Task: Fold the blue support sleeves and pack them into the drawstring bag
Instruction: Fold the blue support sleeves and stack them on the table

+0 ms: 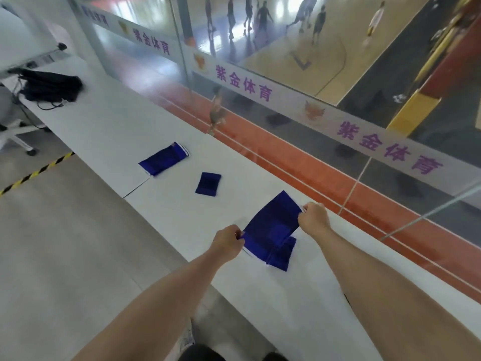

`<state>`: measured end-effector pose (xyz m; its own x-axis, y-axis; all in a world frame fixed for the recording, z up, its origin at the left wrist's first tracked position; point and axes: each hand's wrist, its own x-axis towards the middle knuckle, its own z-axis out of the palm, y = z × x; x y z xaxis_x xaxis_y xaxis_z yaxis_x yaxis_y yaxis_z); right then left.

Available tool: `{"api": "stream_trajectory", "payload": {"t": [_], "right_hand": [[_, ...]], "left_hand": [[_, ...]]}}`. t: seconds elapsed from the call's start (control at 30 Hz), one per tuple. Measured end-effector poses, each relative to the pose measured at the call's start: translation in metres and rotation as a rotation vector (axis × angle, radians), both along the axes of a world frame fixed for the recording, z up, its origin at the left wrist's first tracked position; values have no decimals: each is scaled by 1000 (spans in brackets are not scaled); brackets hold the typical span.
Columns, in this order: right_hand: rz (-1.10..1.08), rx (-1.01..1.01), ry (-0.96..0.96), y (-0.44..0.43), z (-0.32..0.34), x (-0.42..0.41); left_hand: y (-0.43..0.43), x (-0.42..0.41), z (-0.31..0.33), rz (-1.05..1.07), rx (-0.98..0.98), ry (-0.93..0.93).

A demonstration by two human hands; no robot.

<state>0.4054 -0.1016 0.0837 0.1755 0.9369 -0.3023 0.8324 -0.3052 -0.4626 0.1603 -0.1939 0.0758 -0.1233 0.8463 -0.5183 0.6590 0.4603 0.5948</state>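
Both hands hold one blue support sleeve (270,225) stretched just above the white counter (161,212). My left hand (227,242) pinches its near-left corner and my right hand (313,217) pinches its far-right edge. Under it lies another blue piece (282,257), partly covered. A small folded blue sleeve (208,184) rests further along the counter. Beyond that lies a longer blue sleeve (163,159) with a white end. A black drawstring bag (50,86) sits at the far left end of the counter, well away from both hands.
A glass wall (286,82) with purple lettering runs along the counter's far side, overlooking a sports court with people. A white office chair base (15,134) stands at the left. Black and yellow tape (36,173) marks the grey floor.
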Motion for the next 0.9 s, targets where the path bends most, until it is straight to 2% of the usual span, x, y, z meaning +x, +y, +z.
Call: {"api": "stream_trajectory", "payload": {"t": [0.33,0.53,0.67,0.9], "right_hand": [[49,-142,45,44,20,-201],[25,-203,153,75,23,-279],[-39,-226,286,107,22,-302],[-254,-193,719,172,21,-321]], "left_hand": [[35,-227,8,108,27,-73],[68,-305,6,187,-3,-92],[101,-323,3,246,-15,-132],[168,-345,4,415,100,-212]]}}
